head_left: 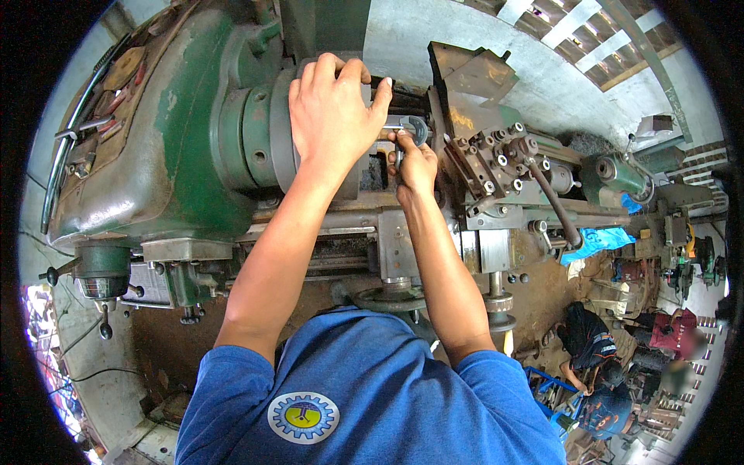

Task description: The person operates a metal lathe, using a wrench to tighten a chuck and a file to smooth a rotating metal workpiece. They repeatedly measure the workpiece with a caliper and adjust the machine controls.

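My left hand lies over the top of the grey lathe chuck, with its thumb held apart from the fingers. No object shows in it. Just to its right, my right hand is closed on what looks like a micrometer with a dark curved frame and a silver barrel. The micrometer is at a short, shiny metal workpiece beside the chuck. My left hand and the tool partly hide this workpiece, so whether the two touch is unclear.
The green headstock fills the left, with loose tools on top. Right of my hands stands the bolted tool post with its long handle. Beyond are the tailstock and a blue cloth. People work at lower right.
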Demonstrator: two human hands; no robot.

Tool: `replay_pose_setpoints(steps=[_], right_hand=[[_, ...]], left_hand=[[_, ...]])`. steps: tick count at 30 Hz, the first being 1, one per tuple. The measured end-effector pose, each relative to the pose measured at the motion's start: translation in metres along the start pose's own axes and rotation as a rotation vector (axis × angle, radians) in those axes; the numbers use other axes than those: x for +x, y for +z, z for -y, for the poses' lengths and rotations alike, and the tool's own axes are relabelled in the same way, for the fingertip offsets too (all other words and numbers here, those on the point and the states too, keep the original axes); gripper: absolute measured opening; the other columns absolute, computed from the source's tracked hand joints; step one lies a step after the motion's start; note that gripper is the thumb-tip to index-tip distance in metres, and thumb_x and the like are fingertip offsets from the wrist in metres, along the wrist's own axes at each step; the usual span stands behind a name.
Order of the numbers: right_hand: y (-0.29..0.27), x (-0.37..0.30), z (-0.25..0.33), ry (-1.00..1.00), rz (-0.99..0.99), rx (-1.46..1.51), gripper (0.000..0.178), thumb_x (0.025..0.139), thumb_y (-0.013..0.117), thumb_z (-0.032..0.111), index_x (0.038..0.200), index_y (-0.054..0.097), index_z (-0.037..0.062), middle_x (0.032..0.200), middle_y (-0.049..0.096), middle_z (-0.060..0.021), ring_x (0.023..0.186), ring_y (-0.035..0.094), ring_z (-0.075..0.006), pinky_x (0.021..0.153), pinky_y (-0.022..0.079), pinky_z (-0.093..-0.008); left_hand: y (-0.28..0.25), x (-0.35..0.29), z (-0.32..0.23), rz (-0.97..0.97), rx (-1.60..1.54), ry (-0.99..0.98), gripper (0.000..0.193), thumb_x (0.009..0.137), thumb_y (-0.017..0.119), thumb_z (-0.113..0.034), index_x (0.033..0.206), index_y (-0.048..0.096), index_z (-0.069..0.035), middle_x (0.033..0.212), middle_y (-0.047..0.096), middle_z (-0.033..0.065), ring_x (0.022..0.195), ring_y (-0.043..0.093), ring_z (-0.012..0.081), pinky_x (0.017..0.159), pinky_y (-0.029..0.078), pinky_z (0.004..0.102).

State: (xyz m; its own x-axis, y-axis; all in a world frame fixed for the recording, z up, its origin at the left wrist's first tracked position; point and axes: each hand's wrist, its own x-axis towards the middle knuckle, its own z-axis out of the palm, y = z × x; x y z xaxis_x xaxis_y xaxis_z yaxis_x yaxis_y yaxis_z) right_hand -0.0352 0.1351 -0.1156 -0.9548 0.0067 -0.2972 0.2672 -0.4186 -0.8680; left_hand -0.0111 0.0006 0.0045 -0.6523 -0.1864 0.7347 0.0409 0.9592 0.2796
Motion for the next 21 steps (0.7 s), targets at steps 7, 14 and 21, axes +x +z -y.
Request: replay_pose_setpoints(steps=[7, 14, 21], right_hand=[[0.001, -0.002, 0.003, -0.002, 0.031, 0.032, 0.01, 0.101, 0.064, 0.016, 0.102, 0.063, 0.0062, 0.094, 0.074, -0.0054, 0.059, 0.055, -0.0102, 0.047, 0.041, -0.026], [0.002, -0.001, -0.005, -0.068, -0.005, 0.005, 0.01, 0.101, 0.064, 0.014, 0.102, 0.067, 0.0043, 0.098, 0.075, -0.0066, 0.059, 0.056, -0.0097, 0.047, 0.041, -0.0262], [0.001, 0.0, -0.009, -0.108, 0.0, -0.055, 0.012, 0.102, 0.065, 0.015, 0.102, 0.068, 0.004, 0.097, 0.076, -0.0053, 0.06, 0.057, -0.008, 0.048, 0.041, -0.0246]], left_hand=[[0.0, 0.001, 0.001, 0.006, -0.017, 0.0, 0.026, 0.085, 0.077, -0.038, 0.086, 0.073, -0.012, 0.092, 0.063, 0.0065, 0.096, 0.064, 0.0267, 0.084, 0.048, 0.0427], [-0.002, 0.003, 0.001, 0.009, -0.036, -0.008, 0.025, 0.085, 0.075, -0.034, 0.086, 0.074, -0.009, 0.094, 0.064, 0.0085, 0.097, 0.064, 0.0273, 0.085, 0.049, 0.0432], [-0.001, 0.002, 0.0, 0.03, -0.032, -0.024, 0.025, 0.085, 0.076, -0.034, 0.086, 0.074, -0.009, 0.095, 0.064, 0.0082, 0.099, 0.063, 0.0273, 0.086, 0.049, 0.0432]])
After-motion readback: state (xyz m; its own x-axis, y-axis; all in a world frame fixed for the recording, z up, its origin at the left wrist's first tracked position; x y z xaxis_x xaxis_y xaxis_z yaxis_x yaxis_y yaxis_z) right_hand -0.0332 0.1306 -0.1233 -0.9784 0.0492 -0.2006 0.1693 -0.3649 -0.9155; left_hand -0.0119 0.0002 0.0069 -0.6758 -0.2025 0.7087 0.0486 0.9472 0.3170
